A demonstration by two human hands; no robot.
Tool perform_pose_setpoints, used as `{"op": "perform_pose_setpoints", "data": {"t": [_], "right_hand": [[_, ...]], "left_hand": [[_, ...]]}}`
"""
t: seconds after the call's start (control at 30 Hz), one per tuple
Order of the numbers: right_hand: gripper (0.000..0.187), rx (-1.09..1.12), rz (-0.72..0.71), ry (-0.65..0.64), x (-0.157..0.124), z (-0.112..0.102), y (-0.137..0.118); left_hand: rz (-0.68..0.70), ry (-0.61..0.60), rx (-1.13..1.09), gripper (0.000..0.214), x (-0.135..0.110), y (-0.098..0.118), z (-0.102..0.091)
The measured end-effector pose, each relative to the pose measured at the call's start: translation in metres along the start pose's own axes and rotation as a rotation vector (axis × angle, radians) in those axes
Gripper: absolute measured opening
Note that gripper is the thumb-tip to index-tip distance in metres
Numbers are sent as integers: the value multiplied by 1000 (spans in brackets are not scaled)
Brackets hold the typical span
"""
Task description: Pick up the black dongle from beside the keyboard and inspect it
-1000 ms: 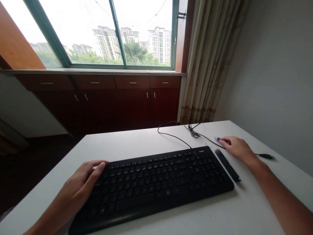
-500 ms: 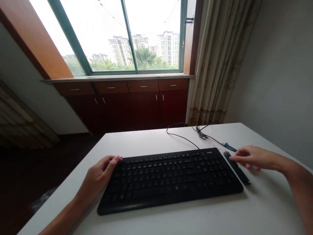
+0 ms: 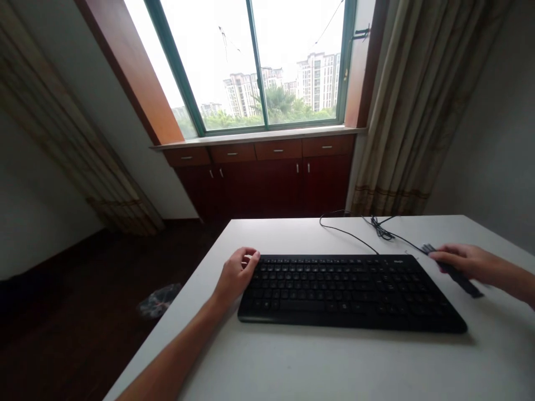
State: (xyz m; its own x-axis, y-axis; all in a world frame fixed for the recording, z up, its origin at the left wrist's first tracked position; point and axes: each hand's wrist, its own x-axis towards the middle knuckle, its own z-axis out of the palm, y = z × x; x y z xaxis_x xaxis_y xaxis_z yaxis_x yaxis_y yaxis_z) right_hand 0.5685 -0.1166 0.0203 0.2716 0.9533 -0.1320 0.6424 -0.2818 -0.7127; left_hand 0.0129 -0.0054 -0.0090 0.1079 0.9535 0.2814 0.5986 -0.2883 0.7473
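A black keyboard (image 3: pixel 334 295) lies on the white table, its keys facing up. At its far left corner my left hand (image 3: pixel 239 273) is closed around the edge, thumb on top. My right hand (image 3: pixel 463 260) pinches a slim black brush (image 3: pixel 462 280), beyond the keyboard's right side. Short greyish bristles seem to show at the brush's far end, close to the keyboard's cable. The brush slants from there toward the near right and looks slightly lifted off the table.
A black cable (image 3: pixel 343 226) runs from the keyboard's back to a tied bundle (image 3: pixel 382 228) near the far edge of the white table (image 3: pixel 317 362). On the dark floor at left lies a clear plastic bag (image 3: pixel 159 301). Red-brown cabinets (image 3: pixel 259 184) stand under the window.
My right hand has closed on the brush, which lay beside the keyboard. The view has swung left, so everything sits further right. The keyboard has turned slightly. A blue item near the cable is now hidden.
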Motion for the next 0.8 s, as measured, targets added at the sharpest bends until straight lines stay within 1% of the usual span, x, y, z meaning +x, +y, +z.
{"op": "perform_pose_setpoints", "data": {"t": [0.03,0.1,0.17,0.2,0.23,0.3,0.37,0.43,0.5,0.53,0.6,0.67,0.73,0.8], "right_hand": [[44,63,1,0,-2,2,-9],[42,231,52,-3,-6,9,-30],[41,401,67,95,-12,24,-50],[42,494,65,130,-18,35,-61],[42,564,62,138,-24,48,-71],[45,626,49,134,-44,81,-94],[49,647,78,80,-69,117,-118],[51,765,100,57,-94,149,-143],[54,841,98,43,-111,174,-165],[55,879,65,3,-116,183,-174],[54,942,-1,-57,-118,195,-186],[50,981,-43,-113,-115,202,-192],[46,989,-57,-169,-111,207,-195],[45,982,-67,-216,-108,213,-199]], "left_hand": [[20,23,-6,43,-1,1,1],[83,63,-10,39,-4,5,2],[168,86,-9,33,-9,13,1],[212,90,-12,29,-13,17,1],[253,92,-19,25,-16,21,1],[327,82,-41,18,-25,30,1],[412,19,-73,13,-34,37,2],[513,-97,-128,10,-42,46,3],[576,-214,-214,12,-51,56,4],[575,-256,-256,14,-55,61,4],[549,-331,-313,22,-62,69,7],[539,-366,-324,30,-67,74,10],[537,-349,-307,32,-68,75,12],[517,-305,-300,28,-67,73,13]]}}
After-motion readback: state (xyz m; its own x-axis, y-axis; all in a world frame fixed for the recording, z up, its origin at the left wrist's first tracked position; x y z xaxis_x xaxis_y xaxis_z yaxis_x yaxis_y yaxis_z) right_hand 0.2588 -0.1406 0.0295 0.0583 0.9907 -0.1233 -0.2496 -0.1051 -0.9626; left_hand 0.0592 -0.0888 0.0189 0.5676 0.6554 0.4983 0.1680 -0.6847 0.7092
